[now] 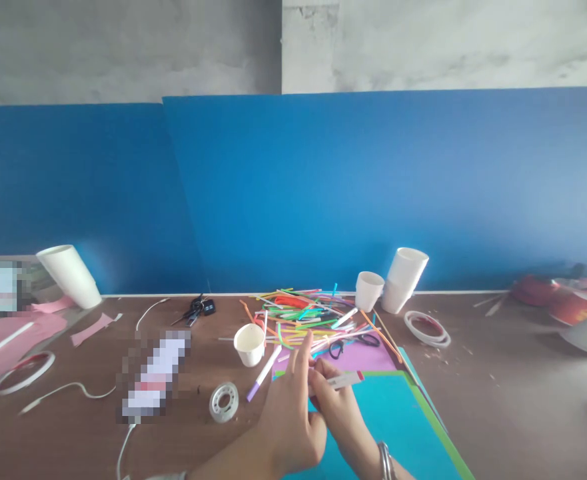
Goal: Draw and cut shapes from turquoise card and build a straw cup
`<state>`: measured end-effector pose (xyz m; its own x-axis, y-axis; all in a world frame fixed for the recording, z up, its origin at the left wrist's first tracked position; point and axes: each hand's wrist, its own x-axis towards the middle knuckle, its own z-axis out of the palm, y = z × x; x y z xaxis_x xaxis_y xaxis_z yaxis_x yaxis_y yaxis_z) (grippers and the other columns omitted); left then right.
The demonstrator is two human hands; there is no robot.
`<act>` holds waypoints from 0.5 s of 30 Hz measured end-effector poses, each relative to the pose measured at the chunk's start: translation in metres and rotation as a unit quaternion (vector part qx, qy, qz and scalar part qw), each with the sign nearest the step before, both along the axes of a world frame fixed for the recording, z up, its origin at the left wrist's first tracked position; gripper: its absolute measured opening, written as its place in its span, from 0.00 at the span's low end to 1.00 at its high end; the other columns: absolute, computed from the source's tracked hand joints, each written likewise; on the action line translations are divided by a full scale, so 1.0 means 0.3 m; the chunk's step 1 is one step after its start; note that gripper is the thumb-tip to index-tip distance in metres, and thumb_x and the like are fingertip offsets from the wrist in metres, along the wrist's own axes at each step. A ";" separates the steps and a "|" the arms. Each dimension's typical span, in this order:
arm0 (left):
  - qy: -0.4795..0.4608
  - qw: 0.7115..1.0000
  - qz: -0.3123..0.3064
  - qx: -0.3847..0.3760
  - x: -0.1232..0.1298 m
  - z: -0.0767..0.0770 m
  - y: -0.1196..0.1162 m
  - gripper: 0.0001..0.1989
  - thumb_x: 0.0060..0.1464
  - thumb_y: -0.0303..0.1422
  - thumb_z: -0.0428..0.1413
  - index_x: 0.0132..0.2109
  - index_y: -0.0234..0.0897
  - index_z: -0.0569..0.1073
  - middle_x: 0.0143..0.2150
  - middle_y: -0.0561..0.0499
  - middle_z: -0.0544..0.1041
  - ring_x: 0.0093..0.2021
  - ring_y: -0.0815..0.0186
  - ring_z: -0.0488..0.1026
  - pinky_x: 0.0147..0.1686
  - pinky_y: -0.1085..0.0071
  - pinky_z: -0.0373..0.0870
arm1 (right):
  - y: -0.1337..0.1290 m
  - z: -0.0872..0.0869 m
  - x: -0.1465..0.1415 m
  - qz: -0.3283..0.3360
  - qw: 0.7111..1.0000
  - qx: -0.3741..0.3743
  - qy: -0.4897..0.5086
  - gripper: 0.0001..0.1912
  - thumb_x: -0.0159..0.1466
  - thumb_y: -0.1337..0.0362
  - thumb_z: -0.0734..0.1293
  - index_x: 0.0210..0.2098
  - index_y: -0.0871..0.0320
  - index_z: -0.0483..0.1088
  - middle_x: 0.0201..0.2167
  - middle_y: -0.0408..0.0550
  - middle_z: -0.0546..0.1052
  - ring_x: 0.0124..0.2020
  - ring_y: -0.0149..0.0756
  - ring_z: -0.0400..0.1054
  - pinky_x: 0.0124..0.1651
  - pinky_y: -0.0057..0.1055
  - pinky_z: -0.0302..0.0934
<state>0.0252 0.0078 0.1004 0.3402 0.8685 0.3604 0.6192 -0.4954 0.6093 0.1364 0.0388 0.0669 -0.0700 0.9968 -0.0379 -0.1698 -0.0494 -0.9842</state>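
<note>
1. White, red-ended marker (344, 381), above the near blue sheet (398, 413): probably light, stiff, smooth; best held mid-barrel.
2. Right hand (342, 408): fingers curled around the marker.
3. Left hand (289, 408): one finger extended; grip cannot be told.

Straws (303, 310) lie heaped midway along the table's (498, 417) back edge, before the partition (373, 200), with a cup (370, 293) and a cup stack (403, 283) just right, then a coil (433, 342). Keys (196, 309) lie left. A second cup (249, 348) stands before the heap's left end, a tape roll (214, 407) in front, a phone (157, 373) left of that. Sheets (398, 420) spread forward from under the straws, beneath both hands (293, 407).
</note>
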 end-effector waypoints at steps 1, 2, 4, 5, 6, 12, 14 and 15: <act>0.003 1.000 -0.003 -0.012 -0.004 0.002 0.005 0.51 0.39 0.19 0.49 0.66 0.36 0.30 0.62 0.37 0.58 0.58 0.51 0.62 0.52 0.58 0.64 | 0.005 0.004 0.006 0.018 1.000 -0.012 0.008 0.21 0.50 0.53 0.68 0.17 0.54 0.51 0.12 0.33 0.55 0.16 0.23 0.45 0.19 0.23 0.41; 0.009 1.000 -0.004 -0.022 -0.011 0.003 0.012 0.51 0.39 0.19 0.49 0.67 0.37 0.31 0.63 0.38 0.57 0.59 0.50 0.60 0.53 0.57 0.63 | 0.012 0.009 0.014 0.035 0.999 -0.023 0.011 0.21 0.50 0.53 0.68 0.17 0.54 0.51 0.12 0.32 0.53 0.15 0.23 0.43 0.18 0.23 0.40; 0.023 0.999 0.005 -0.033 -0.033 0.003 0.031 0.48 0.40 0.20 0.49 0.67 0.40 0.35 0.64 0.39 0.55 0.61 0.48 0.56 0.55 0.54 0.59 | 0.026 0.026 0.037 0.046 0.999 -0.026 0.004 0.20 0.54 0.52 0.66 0.18 0.55 0.53 0.10 0.31 0.51 0.14 0.23 0.41 0.18 0.24 0.37; 0.027 0.999 0.011 -0.034 -0.046 0.001 0.043 0.47 0.41 0.20 0.49 0.67 0.41 0.37 0.64 0.39 0.54 0.62 0.48 0.55 0.56 0.53 0.58 | 0.034 0.036 0.049 0.036 0.999 -0.016 -0.003 0.20 0.56 0.51 0.65 0.18 0.55 0.54 0.10 0.31 0.52 0.15 0.23 0.41 0.18 0.24 0.37; 0.027 0.999 0.012 -0.035 -0.062 -0.002 0.057 0.46 0.42 0.20 0.49 0.67 0.41 0.38 0.64 0.40 0.54 0.62 0.49 0.54 0.56 0.54 0.58 | 0.042 0.046 0.061 0.025 1.000 -0.001 -0.006 0.19 0.58 0.51 0.64 0.19 0.55 0.55 0.10 0.32 0.53 0.15 0.24 0.42 0.18 0.24 0.38; 0.063 0.993 0.060 0.079 -0.171 -0.023 0.136 0.36 0.47 0.20 0.48 0.64 0.41 0.51 0.59 0.41 0.61 0.59 0.54 0.58 0.56 0.54 0.58 | 0.095 0.060 0.086 -0.046 0.991 0.070 -0.105 0.17 0.58 0.50 0.63 0.24 0.56 0.62 0.14 0.37 0.63 0.17 0.28 0.53 0.20 0.25 0.47; 0.084 0.979 0.136 0.130 -0.214 -0.031 0.155 0.29 0.51 0.25 0.49 0.61 0.39 0.56 0.57 0.41 0.63 0.58 0.52 0.58 0.55 0.50 0.57 | 0.106 0.039 0.070 -0.075 0.971 0.110 -0.197 0.14 0.59 0.53 0.63 0.27 0.57 0.65 0.16 0.39 0.67 0.18 0.30 0.58 0.22 0.26 0.50; 0.096 0.973 0.159 0.136 -0.234 -0.037 0.164 0.27 0.51 0.26 0.50 0.59 0.38 0.58 0.56 0.40 0.64 0.58 0.51 0.58 0.55 0.49 0.57 | 0.109 0.026 0.056 -0.069 0.956 0.134 -0.252 0.11 0.60 0.56 0.63 0.29 0.57 0.67 0.18 0.41 0.69 0.19 0.31 0.60 0.23 0.26 0.52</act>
<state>-0.0451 0.0570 0.0894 0.1528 0.8219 0.5487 0.8572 -0.3865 0.3403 0.1532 0.0716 0.0747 0.0229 0.9737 0.2267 0.3432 0.2053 -0.9166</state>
